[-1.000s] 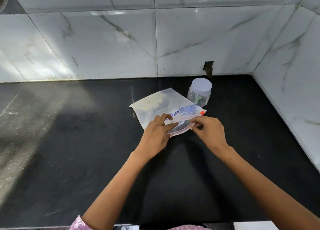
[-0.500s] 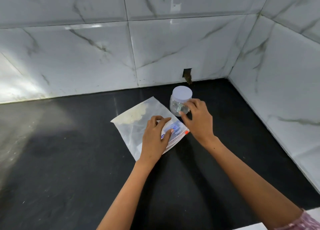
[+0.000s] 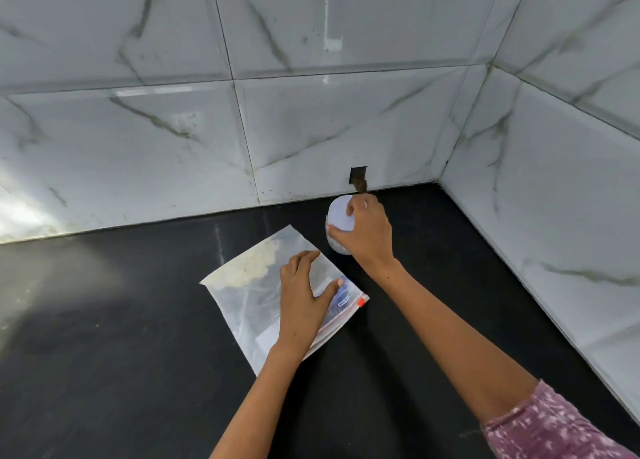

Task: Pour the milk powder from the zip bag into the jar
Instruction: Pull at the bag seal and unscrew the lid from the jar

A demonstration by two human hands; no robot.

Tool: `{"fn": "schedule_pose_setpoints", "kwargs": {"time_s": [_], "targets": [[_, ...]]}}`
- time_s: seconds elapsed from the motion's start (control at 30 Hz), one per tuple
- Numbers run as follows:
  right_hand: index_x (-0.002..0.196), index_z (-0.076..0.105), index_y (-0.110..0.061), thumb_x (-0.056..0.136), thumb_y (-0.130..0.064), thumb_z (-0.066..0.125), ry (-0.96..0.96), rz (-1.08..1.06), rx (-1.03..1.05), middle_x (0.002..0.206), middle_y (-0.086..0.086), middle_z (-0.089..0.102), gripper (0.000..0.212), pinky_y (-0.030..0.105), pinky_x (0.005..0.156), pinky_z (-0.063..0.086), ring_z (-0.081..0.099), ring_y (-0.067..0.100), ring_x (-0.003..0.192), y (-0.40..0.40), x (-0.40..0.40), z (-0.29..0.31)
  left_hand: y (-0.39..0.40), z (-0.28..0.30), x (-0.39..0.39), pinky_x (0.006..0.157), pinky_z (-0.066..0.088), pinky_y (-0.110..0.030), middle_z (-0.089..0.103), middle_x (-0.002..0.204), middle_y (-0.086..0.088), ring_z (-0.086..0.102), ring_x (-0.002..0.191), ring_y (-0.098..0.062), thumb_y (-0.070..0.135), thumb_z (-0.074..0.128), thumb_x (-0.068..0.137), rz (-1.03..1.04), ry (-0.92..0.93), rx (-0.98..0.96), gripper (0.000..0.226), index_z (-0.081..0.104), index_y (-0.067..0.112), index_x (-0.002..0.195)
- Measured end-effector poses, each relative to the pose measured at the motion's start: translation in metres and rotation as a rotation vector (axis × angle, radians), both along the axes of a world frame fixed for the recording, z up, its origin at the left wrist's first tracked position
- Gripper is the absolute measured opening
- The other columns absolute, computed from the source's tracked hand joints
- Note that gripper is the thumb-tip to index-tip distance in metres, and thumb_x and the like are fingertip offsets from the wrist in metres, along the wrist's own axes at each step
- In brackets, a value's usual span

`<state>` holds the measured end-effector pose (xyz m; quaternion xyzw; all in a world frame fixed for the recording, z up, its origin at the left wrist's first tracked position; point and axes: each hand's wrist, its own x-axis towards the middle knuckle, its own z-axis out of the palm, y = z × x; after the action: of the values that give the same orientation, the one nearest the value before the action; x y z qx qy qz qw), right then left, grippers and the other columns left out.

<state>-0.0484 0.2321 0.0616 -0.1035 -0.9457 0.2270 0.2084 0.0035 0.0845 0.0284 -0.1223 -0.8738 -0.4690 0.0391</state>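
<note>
Milk powder (image 3: 254,268) sits loose in the zip bag (image 3: 249,306) under your flat, open left hand (image 3: 304,299); your right hand (image 3: 365,233) clamps the jar's lid (image 3: 337,218) near the counter's back right corner (twist gently, or the jar tips).

We have open black bench (image 3: 104,337) to the left and in front of the zip bag (image 3: 249,296), which lies flat under our left hand (image 3: 304,302). The jar (image 3: 337,230), wrapped by our right hand (image 3: 367,233), stands close to the back tiled wall (image 3: 311,129). The side wall (image 3: 554,199) closes the right, with bare bench between.
</note>
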Motion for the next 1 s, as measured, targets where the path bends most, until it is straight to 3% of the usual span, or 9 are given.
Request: {"fn": "schedule_pose_setpoints", "kwargs": {"time_s": [0.13, 0.2, 0.3, 0.4, 0.5, 0.6, 0.8, 0.9, 1.0], "targets": [[0.106, 0.055, -0.018, 0.064, -0.053, 0.072, 0.138, 0.126, -0.008, 0.113, 0.004, 0.054, 0.057, 0.023, 0.071, 0.042, 0.052, 0.017, 0.099, -0.005, 0.037, 0.027, 0.01, 0.007, -0.002, 0.106, 0.013, -0.02, 0.035, 0.149, -0.002, 0.031, 0.136, -0.019, 0.049, 0.078, 0.067, 0.023, -0.037, -0.006, 0.093, 0.031, 0.023, 0.143], [0.109, 0.054, -0.026, 0.062, -0.059, 0.064, 0.106, 0.161, -0.042, 0.112, -0.001, 0.053, 0.058, 0.024, 0.07, 0.044, 0.052, 0.014, 0.099, -0.007, 0.061, 0.034, 0.016, 0.011, 0.005, 0.111, 0.018, -0.027, 0.036, 0.15, 0.0, 0.033, 0.136, -0.017, 0.06, 0.077, 0.057, 0.01, -0.009, 0.023, 0.105, 0.028, 0.026, 0.144], [0.116, 0.053, -0.034, 0.066, -0.065, 0.06, 0.004, 0.174, -0.01, 0.113, -0.004, 0.05, 0.059, 0.028, 0.07, 0.049, 0.049, 0.011, 0.102, -0.008, 0.092, 0.035, 0.018, 0.009, 0.018, 0.104, 0.043, -0.035, 0.053, 0.133, 0.004, 0.049, 0.121, -0.01, 0.05, 0.08, 0.048, -0.123, -0.031, 0.194, 0.096, 0.041, 0.03, 0.133], [0.124, 0.053, -0.03, 0.067, -0.066, 0.063, -0.068, 0.143, 0.043, 0.111, -0.001, 0.048, 0.068, 0.026, 0.073, 0.048, 0.047, 0.01, 0.1, -0.003, 0.112, 0.031, 0.023, 0.001, 0.032, 0.087, 0.053, -0.031, 0.062, 0.113, 0.013, 0.058, 0.102, -0.005, 0.04, 0.087, 0.042, -0.14, -0.095, 0.225, 0.086, 0.049, 0.035, 0.119], [0.121, 0.059, -0.02, 0.063, -0.06, 0.073, -0.072, 0.171, -0.037, 0.102, 0.001, 0.046, 0.072, 0.018, 0.076, 0.04, 0.046, 0.011, 0.092, 0.004, 0.129, 0.02, 0.027, -0.01, 0.049, 0.079, 0.052, -0.023, 0.063, 0.105, 0.019, 0.059, 0.098, -0.003, 0.052, 0.084, 0.038, -0.154, -0.128, 0.195, 0.084, 0.049, 0.04, 0.114], [0.12, 0.06, -0.02, 0.059, -0.054, 0.08, -0.136, 0.254, -0.134, 0.099, -0.002, 0.045, 0.072, 0.009, 0.076, 0.034, 0.046, 0.007, 0.09, 0.009, 0.144, 0.008, 0.022, -0.025, 0.062, 0.075, 0.049, -0.014, 0.063, 0.099, 0.021, 0.06, 0.095, 0.001, 0.056, 0.084, 0.036, -0.199, -0.169, 0.206, 0.081, 0.05, 0.043, 0.108], [0.124, 0.051, -0.045, 0.067, -0.043, 0.073, -0.487, 0.595, -0.207, 0.117, -0.015, 0.046, 0.062, 0.013, 0.092, 0.038, 0.045, -0.001, 0.112, 0.03, 0.153, 0.015, 0.011, -0.038, 0.073, 0.086, 0.043, -0.008, 0.059, 0.114, 0.025, 0.057, 0.109, 0.003, 0.048, 0.09, 0.046, -0.38, -0.151, 0.196, 0.088, 0.047, 0.042, 0.123], [0.131, 0.041, -0.042, 0.066, -0.061, 0.065, -0.503, 0.539, -0.011, 0.127, -0.014, 0.041, 0.072, 0.018, 0.095, 0.038, 0.04, 0.001, 0.117, 0.025, 0.156, 0.018, 0.012, -0.04, 0.074, 0.087, 0.04, -0.005, 0.057, 0.115, 0.028, 0.053, 0.11, 0.008, 0.052, 0.088, 0.044, -0.336, -0.156, 0.18, 0.091, 0.045, 0.042, 0.123], [0.13, 0.04, -0.024, 0.063, -0.081, 0.045, -0.566, 0.295, 0.307, 0.121, -0.004, 0.042, 0.088, 0.028, 0.082, 0.044, 0.044, 0.015, 0.11, 0.015, 0.156, 0.02, 0.009, -0.045, 0.074, 0.09, 0.041, -0.007, 0.057, 0.12, 0.023, 0.052, 0.112, 0.007, 0.052, 0.088, 0.043, -0.325, -0.168, 0.166, 0.096, 0.043, 0.04, 0.128]]}}
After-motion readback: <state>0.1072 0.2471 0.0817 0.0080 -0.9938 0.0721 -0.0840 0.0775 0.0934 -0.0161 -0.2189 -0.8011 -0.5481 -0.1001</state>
